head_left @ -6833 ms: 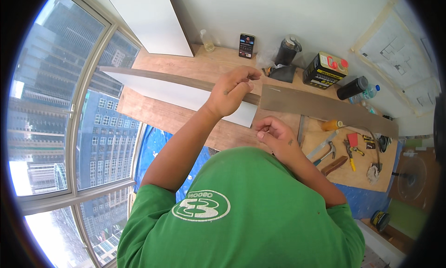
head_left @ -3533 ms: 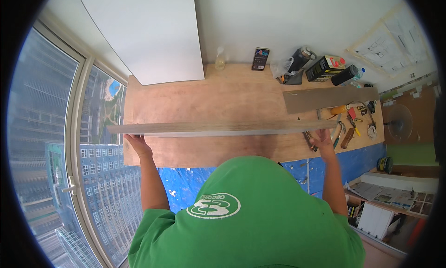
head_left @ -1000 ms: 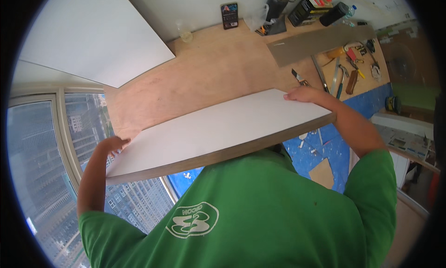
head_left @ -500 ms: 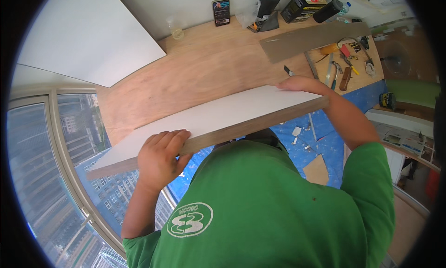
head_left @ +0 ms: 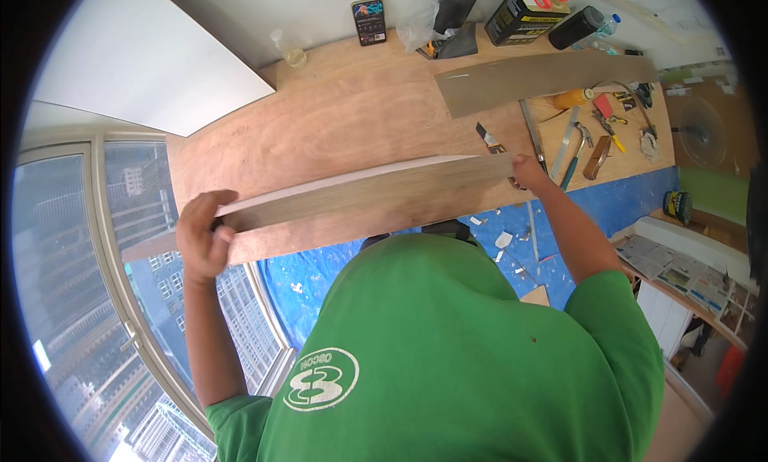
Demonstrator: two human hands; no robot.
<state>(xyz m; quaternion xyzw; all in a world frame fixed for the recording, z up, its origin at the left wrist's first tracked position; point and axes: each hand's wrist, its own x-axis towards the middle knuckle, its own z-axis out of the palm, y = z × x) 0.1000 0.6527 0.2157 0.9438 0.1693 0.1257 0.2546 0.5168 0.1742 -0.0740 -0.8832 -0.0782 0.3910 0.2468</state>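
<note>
1 white lettered oval [head_left: 322,380] on green shirt [head_left: 480,342], 1 printed label [head_left: 512,20] on black can [head_left: 502,28]

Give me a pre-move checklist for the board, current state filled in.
1. Right hand on the board: ok, at its right end.
2. Left hand grip: cannot tell, it is at the board but blurred.
3. Board's left end within the table: not ok, reaches past the left edge in this view.
4. Knife clear: not ok, the board's right end crosses in front of it.
5. Hammer clear: ok, right of the right hand.
6. Board resting on table: cannot tell.
</note>
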